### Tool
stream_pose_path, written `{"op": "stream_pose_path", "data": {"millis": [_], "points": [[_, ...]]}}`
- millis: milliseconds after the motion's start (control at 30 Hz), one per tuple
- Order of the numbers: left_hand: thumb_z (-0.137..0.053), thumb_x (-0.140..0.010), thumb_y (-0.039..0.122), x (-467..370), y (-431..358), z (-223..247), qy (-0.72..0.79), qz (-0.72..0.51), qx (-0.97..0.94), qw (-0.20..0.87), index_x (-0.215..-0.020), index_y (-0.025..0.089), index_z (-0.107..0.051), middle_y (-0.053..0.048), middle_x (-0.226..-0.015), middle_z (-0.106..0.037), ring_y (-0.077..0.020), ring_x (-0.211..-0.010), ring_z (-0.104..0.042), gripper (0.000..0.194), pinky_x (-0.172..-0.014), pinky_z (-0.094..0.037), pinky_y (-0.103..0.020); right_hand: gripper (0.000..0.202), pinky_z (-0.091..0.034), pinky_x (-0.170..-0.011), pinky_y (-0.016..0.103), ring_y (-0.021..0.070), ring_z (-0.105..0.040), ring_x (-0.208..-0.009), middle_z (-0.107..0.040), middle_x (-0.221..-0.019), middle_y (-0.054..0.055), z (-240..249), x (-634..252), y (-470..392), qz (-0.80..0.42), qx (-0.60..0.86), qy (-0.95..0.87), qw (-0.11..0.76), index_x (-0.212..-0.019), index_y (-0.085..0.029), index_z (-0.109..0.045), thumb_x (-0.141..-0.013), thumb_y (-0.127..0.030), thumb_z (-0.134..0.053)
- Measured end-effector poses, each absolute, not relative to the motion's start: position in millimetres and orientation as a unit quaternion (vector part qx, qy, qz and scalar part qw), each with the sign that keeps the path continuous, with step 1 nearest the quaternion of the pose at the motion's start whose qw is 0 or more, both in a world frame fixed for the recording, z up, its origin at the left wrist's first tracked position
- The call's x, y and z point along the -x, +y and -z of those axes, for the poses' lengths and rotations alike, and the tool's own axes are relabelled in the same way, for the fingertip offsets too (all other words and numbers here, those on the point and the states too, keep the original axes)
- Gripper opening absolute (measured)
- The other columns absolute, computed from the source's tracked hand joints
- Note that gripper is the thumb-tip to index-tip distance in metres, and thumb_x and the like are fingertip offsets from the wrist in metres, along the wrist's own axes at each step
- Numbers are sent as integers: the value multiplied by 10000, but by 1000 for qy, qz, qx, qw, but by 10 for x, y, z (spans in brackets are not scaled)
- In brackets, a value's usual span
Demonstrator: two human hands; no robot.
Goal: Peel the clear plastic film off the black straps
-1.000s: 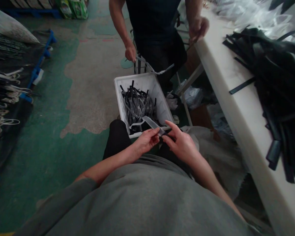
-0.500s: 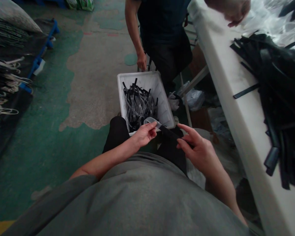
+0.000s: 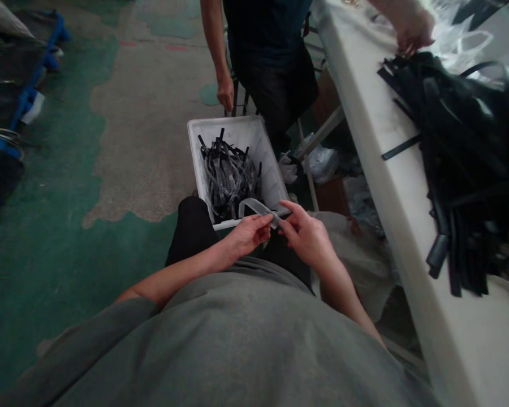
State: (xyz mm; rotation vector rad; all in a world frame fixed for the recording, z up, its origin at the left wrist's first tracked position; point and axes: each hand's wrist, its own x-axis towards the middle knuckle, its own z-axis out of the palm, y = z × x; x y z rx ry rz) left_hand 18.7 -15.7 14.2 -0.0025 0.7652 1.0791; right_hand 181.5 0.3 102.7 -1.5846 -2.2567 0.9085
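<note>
A translucent plastic strip [image 3: 254, 204] loops up and over the near edge of a white bin [image 3: 194, 161]. My left hand [image 3: 249, 234] pinches this strip between thumb and fingers. Close beside it, my right hand [image 3: 307, 234] grips the strip's other end with thumb and bent fingers, its index finger stretched forward. The black piece at that end is mostly hidden by my right hand. Inside the bin lies a tangled heap of black and clear strips [image 3: 231, 178].
On the right, a white table [image 3: 390, 198] carries a large pile of black strips [image 3: 470, 147] and clear plastic [image 3: 462, 42]. Opposite sits a co-worker [image 3: 271, 39], one hand at the bin, the other over the pile. A blue pallet [image 3: 23, 104] stands left.
My right hand has moved left along the strip, right up to my left hand. The black length between them no longer shows. The co-worker's hand on the table has come down to the black pile.
</note>
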Motion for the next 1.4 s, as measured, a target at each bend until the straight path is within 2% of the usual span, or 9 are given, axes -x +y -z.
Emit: {"op": "stream_pose_path", "data": {"millis": [167, 300, 433, 567, 733, 867, 1167, 1267, 1400], "points": [[-715, -797, 167, -43, -134, -202, 354, -490, 58, 795, -742, 116, -652, 36, -551, -569, -41, -479, -534, 98, -494, -478, -147, 415, -540, -809, 333, 211, -678, -934, -707, -1061, 52, -1105, -1887, 1, -350, 394, -834, 165, -1247, -245, -597, -838, -259, -665], [-649, -853, 159, 125, -91, -258, 341, -484, 101, 800, -758, 111, -660, 36, -527, -541, -40, -475, -527, 108, -490, -474, -145, 360, -554, -806, 306, 188, -667, -950, -684, -1066, 58, -1195, -2032, -90, -333, 279, -873, 222, -1205, -261, -636, -848, -231, -670], [-665, -840, 165, 74, -115, -264, 341, -480, 67, 805, -716, 113, -635, 27, -548, -563, -47, -483, -540, 138, -501, -485, -158, 287, -555, -729, 278, 164, -663, -874, -671, -1015, 60, -1070, -1963, -84, -237, 296, -878, 293, -1158, -275, -688, -890, -204, -615], [-740, -765, 178, -60, -186, -254, 348, -475, -17, 808, -742, 129, -633, 23, -605, -609, -62, -517, -573, 120, -545, -505, -175, 270, -523, -914, 382, 234, -596, -1145, -632, -1260, 86, -884, -1797, 45, -189, 290, -890, 296, -1156, -277, -693, -923, -222, -570], [-628, -810, 174, -71, -219, -256, 275, -478, -42, 833, -913, 125, -670, -62, -877, -719, -158, -822, -689, 122, -787, -549, -271, 224, -504, -913, 358, 196, -675, -998, -738, -1039, 55, -854, -1834, 72, -218, 277, -886, 300, -1102, -241, -688, -955, -219, -521], [-485, -917, 283, 137, 56, -127, 307, -504, 16, 807, -1038, 88, -642, -143, -1037, -716, -207, -964, -686, 277, -843, -538, -321, 168, -505, -790, 277, 161, -682, -861, -738, -922, 36, -963, -2138, -118, -330, 319, -860, 224, -1005, -222, -697, -948, -268, -546], [-487, -943, 252, 705, 805, 0, 435, -664, -19, 608, -1021, 140, -624, -23, -707, -672, -90, -552, -603, 194, -560, -479, -205, 341, -504, -778, 272, 179, -668, -830, -716, -857, 34, -737, -2211, -449, -602, 363, -708, 70, -911, -190, -713, -960, -436, -482], [-612, -870, 309, 601, 620, -71, 431, -622, -153, 636, -1029, 139, -642, -18, -709, -657, -89, -540, -575, 235, -534, -452, -205, 379, -505, -871, 335, 211, -668, -915, -723, -935, 66, -658, -2073, -280, -618, 363, -681, 148, -921, -180, -717, -948, -474, -480], [-687, -789, 457, 387, 233, -91, 440, -511, -309, 671, -1021, 141, -651, -28, -739, -654, -96, -575, -564, 394, -570, -448, -217, 397, -406, -1056, 445, 272, -549, -1228, -559, -1391, 102, -702, -1966, 180, -577, 385, -654, 303, -905, -191, -724, -914, -526, -511]]}}
